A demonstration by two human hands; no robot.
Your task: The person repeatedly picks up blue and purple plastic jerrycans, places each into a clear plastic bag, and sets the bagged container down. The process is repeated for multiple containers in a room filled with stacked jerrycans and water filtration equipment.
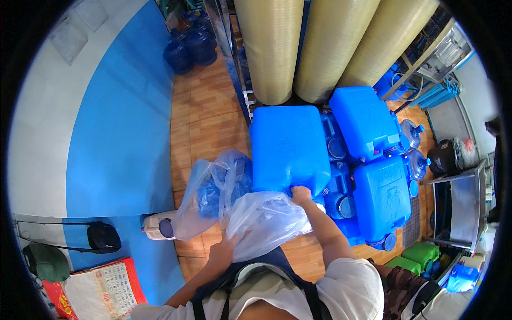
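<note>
My right hand (302, 195) is closed at the near edge of a large blue water container (290, 144) that lies on top of other blue containers. The fingertips are partly hidden there. A clear plastic bag (266, 221) bunches up just below that edge. My left hand (223, 252) grips the bag's near side, close to my body. Farther left, another clear bag (188, 208) drapes around a blue container (210, 197). To the right of my right hand stands an upright blue jug (341, 194) with a dark round cap.
Two more blue containers (368, 122) lie on the stack at right. Three tan cylindrical tanks (269, 53) rise behind it. A whitish jug (157, 226) sits by the blue-and-white wall (122, 133). Green jugs (421, 253) and a person in camouflage shorts (402, 290) are at lower right.
</note>
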